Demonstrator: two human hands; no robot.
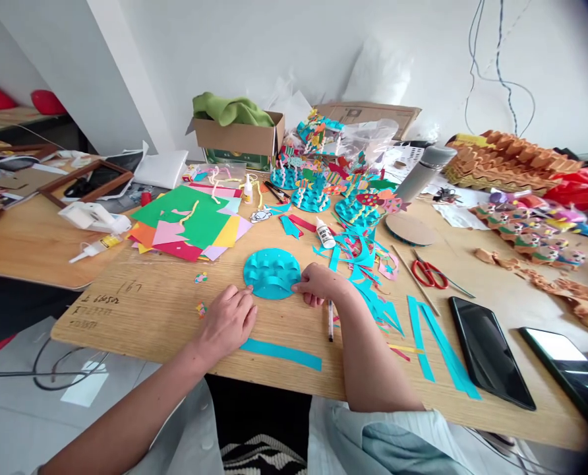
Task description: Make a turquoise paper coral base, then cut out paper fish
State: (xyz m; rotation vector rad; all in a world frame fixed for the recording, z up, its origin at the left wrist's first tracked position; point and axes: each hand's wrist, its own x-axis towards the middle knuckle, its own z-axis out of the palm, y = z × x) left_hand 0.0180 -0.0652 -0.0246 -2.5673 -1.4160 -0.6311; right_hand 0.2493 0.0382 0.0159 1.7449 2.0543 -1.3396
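The left hand [226, 323] rests palm-down with fingers forward, while the right hand [318, 284] reaches further ahead, fingertips turned inward.

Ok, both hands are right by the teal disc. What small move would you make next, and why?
I'd probably keep the right hand on the edge of the teal paper disc to steady it, and pick up the loose teal strip with the left hand. The strip lies just below that hand and looks like the same paper as the disc's raised loops.
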